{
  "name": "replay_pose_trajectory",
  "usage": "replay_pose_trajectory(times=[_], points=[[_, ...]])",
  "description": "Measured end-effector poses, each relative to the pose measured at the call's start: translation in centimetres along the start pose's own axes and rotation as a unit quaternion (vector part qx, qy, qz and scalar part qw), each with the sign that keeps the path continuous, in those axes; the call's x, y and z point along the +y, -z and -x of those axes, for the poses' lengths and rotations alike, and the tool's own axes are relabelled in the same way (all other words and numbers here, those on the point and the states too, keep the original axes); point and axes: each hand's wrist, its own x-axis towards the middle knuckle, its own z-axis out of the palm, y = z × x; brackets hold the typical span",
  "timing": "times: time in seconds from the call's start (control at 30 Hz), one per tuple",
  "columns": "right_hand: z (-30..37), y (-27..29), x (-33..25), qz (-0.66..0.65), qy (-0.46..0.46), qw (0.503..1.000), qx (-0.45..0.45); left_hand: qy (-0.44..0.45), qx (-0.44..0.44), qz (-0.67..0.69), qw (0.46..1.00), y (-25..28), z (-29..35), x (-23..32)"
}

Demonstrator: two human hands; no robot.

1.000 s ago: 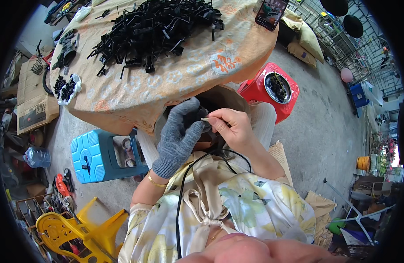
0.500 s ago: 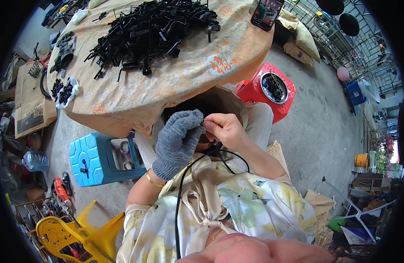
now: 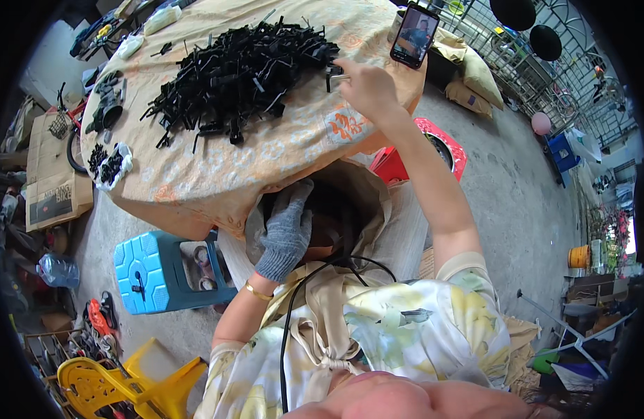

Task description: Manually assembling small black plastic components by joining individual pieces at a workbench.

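My left hand (image 3: 287, 234), in a grey knitted glove, is down in the mouth of an open sack (image 3: 381, 199) between my knees. Its fingers are stretched out, and I see nothing held in them. On the table, my bare right hand (image 3: 369, 87) reaches over the right edge of a heap of black plastic parts (image 3: 231, 80). Its thumb and index finger close at one black plastic part (image 3: 332, 72) lying at the heap's edge. The sack's inside is dark, so what lies in it is hard to make out.
A patterned cloth covers the round table (image 3: 196, 167). A phone (image 3: 413, 35) stands at its right edge; a white bag (image 3: 113, 167) of small black pieces lies at left. Around me are a blue stool (image 3: 147, 272), a red stool (image 3: 388, 166) and a yellow chair (image 3: 98, 373). A black cable (image 3: 288, 328) crosses my lap.
My hands have parted from their pinch together above the sack. The right has moved up and forward to the heap; the gloved left has opened and lowered into the sack.
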Motion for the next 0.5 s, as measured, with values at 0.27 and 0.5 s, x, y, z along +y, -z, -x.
replay_pose_trajectory(times=[0.27, 0.5], points=[[-2.2, -2.5, 0.9, 0.032, 0.064, 0.997, -0.033, 0.017, -0.027, 0.023, 0.999, 2.6, 0.6, 1.5], [1.6, 2.7, -2.1, -0.283, 0.069, 0.955, 0.051, 0.14, -0.09, 0.511, 0.843, 3.5, 0.4, 1.3]])
